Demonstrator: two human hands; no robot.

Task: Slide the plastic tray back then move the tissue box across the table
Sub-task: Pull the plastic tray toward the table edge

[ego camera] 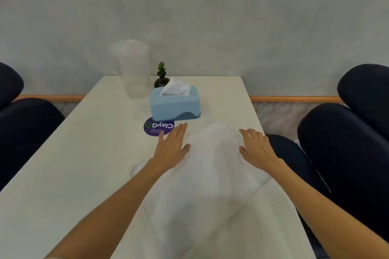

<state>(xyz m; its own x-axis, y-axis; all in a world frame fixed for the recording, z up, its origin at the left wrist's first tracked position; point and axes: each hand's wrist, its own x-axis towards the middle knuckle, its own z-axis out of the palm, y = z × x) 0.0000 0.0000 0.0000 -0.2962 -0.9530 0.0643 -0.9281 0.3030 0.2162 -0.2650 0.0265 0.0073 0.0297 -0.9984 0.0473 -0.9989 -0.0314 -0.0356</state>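
Tissue [176, 87] sticks up, white and crumpled, from the slot in the top of the blue tissue box [174, 104], which we take as our landmark on the white tabletop [73, 153]. Behind the box to its left we see a clear plastic container [133, 69], upright and blurred; we cannot tell whether anything is in it. Directly behind the box stands a small dark vase [161, 81] holding a green sprig [161, 69]. A round purple sticker [157, 127] lies flat at the box's near left corner, partly under it.

Nearer to us than the box lies the plastic tray [210, 170], a pale, translucent, smeared shape whose edges we can barely trace. Our left hand [171, 146] lies flat with fingers spread, released, at the tray's left edge, fingertips just short of the box. Our right hand [255, 147] sits at the tray's right edge, fingers slightly curled downward, also not clenched; whether it presses the tray we cannot tell. Dark padded seats [345, 143] flank the tabletop.
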